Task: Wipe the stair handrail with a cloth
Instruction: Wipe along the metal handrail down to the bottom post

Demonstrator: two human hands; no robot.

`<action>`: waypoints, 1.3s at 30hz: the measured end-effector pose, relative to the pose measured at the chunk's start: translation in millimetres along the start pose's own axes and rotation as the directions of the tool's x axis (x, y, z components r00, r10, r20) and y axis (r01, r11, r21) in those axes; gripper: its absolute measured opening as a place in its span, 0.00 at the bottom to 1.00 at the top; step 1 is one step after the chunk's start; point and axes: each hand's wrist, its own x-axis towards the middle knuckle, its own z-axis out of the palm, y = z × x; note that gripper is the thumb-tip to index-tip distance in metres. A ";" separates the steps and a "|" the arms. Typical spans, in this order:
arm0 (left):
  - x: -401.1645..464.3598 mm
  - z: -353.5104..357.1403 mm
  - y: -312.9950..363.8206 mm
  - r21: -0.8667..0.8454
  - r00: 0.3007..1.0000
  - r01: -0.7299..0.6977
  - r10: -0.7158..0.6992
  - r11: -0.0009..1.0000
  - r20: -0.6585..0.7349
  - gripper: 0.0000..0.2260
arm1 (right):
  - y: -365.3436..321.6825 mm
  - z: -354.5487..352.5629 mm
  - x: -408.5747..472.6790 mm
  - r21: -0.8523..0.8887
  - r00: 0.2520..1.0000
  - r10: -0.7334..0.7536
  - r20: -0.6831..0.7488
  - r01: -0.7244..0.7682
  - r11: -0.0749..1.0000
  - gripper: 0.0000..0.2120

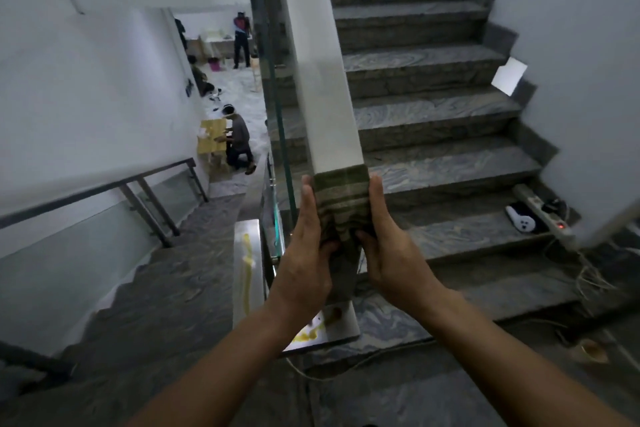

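Handrail (pixel 320 80), broad and white; green striped cloth (pixel 337 198) draped across it.

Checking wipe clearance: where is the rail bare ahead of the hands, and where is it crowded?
Handrail runs bare above the cloth. Crowded at the cloth, clamped between left hand and right hand.

indoor stairwell | grey marbled stone steps (pixel 426 114) rising and descending | white walls (pixel 86 80) | glass-panelled railing (pixel 104 204) | people at work on floor below (pixel 239 142)
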 end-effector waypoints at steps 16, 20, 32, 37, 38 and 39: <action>-67.3 -3.5 -92.6 0.058 0.836 -0.219 0.157 0.974 0.526 0.46 | 19.8 114.9 -87.8 -0.292 0.925 0.340 -0.170 -0.377 0.879 0.44; -79.4 -8.4 -95.2 0.219 0.758 -0.217 0.023 0.951 0.651 0.40 | 14.6 136.7 -105.6 -0.301 0.865 0.484 -0.134 -0.500 0.812 0.46; -119.3 18.3 -94.9 0.523 0.614 -0.177 -0.322 0.834 0.720 0.32 | 15.1 163.0 -111.1 -0.541 0.598 0.801 0.027 -0.665 0.514 0.33; -129.3 7.2 -104.8 0.528 0.614 -0.160 -0.334 0.834 0.715 0.34 | 4.9 173.0 -107.3 -0.617 0.573 0.819 0.025 -0.636 0.463 0.33; -130.3 4.2 -107.1 0.541 0.617 -0.155 -0.347 0.826 0.706 0.34 | 1.6 175.1 -106.5 -0.623 0.588 0.808 0.038 -0.618 0.480 0.33; -131.3 1.1 -109.2 0.558 0.621 -0.154 -0.359 0.815 0.696 0.34 | -2.0 177.1 -106.7 -0.625 0.610 0.791 0.057 -0.596 0.505 0.33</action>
